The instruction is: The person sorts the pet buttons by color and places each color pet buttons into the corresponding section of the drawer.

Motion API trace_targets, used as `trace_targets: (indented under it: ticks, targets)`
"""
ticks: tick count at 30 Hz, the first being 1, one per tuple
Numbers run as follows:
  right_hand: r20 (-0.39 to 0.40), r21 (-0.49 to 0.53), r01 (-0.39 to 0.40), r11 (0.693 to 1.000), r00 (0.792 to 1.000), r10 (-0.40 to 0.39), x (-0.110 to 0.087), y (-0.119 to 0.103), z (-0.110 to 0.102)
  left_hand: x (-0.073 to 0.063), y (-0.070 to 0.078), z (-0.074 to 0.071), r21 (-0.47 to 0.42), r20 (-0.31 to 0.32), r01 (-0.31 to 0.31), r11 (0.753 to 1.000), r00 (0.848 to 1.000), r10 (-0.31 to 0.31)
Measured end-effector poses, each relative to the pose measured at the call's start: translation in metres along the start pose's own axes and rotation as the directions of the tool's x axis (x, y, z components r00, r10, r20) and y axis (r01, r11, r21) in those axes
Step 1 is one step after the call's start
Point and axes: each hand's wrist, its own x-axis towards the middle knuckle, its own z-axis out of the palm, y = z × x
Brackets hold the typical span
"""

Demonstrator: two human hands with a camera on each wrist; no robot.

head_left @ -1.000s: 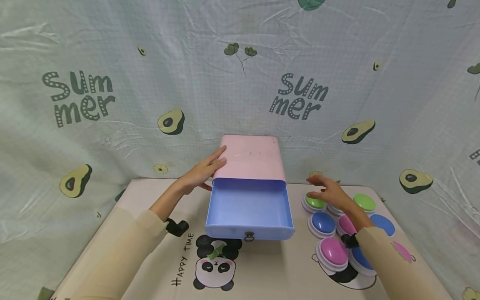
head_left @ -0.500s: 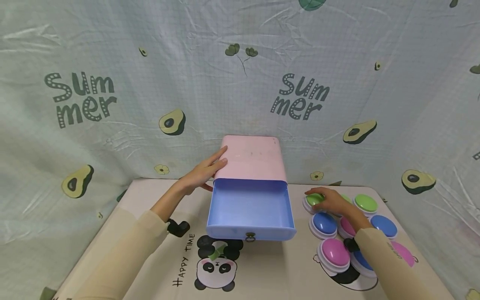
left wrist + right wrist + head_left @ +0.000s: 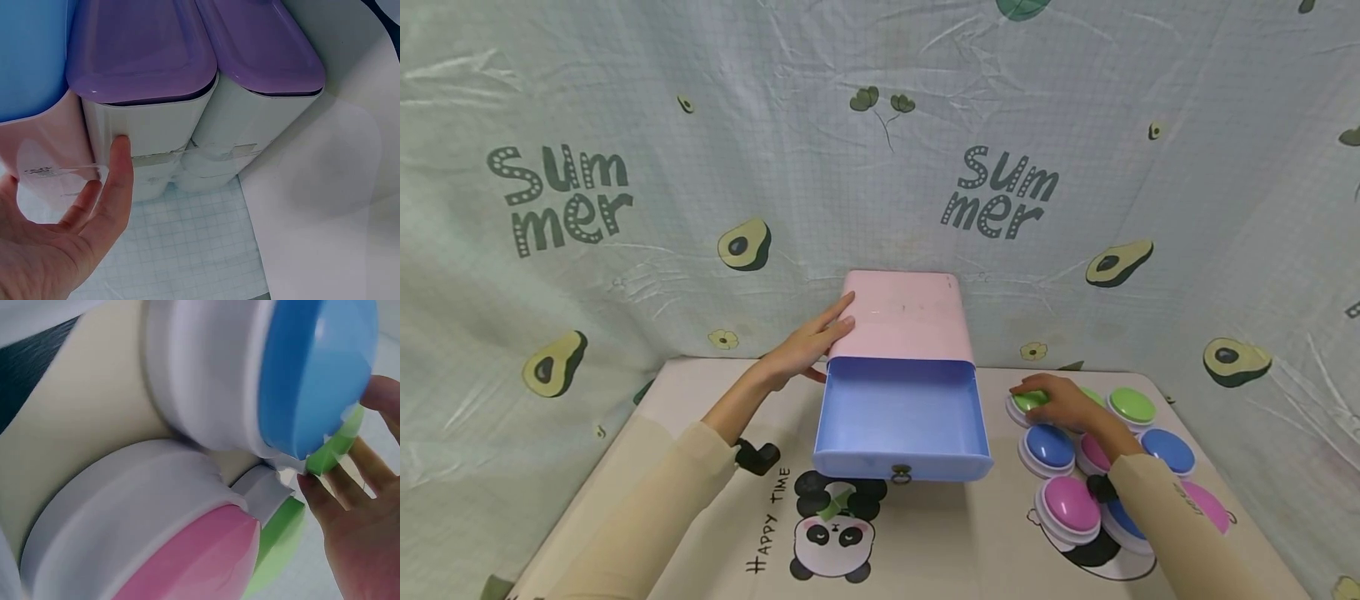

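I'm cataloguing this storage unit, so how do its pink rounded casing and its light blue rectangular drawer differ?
The pink rounded casing has a closed top; the light blue rectangular drawer is open-topped. The left hand rests on the casing; the drawer sits pulled out, a ring on its front. Both look smooth.

An avocado-printed sheet (image 3: 805, 183) hangs behind the cream tabletop (image 3: 940, 546); a printed panda (image 3: 833, 546) adjoins "Happy Time" lettering (image 3: 765, 533).
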Motion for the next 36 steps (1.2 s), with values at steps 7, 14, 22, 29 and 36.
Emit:
trace_targets:
  ticks: [7, 14, 22, 29, 36]
  targets:
    - [0.002, 0.004, -0.003, 1.0, 1.0, 0.003, 0.002, -0.003, -0.004, -0.001, 0.0, -0.002, -0.009, 0.007, 0.0, 1.0, 1.0, 0.0]
    - [-0.01, -0.017, 0.054, 0.998, 0.999, -0.054, -0.002, -0.016, -0.016, -0.001, 0.0, -0.004, 0.008, 0.011, -0.005, 1.0, 1.0, 0.005]
    - [-0.017, -0.07, 0.131, 0.989, 0.991, -0.132, 0.0, -0.035, -0.038, -0.001, 0.002, -0.003, 0.009, 0.014, -0.003, 1.0, 1.0, 0.003]
    - [-0.046, -0.119, 0.22, 0.968, 0.973, -0.227, 0.0, -0.056, -0.057, 0.0, 0.0, -0.005, 0.023, 0.007, 0.006, 1.0, 1.0, -0.007]
    - [-0.093, -0.152, 0.274, 0.95, 0.953, -0.289, -0.008, -0.084, -0.078, 0.0, 0.001, -0.004, 0.018, 0.007, 0.003, 1.0, 1.0, -0.003]
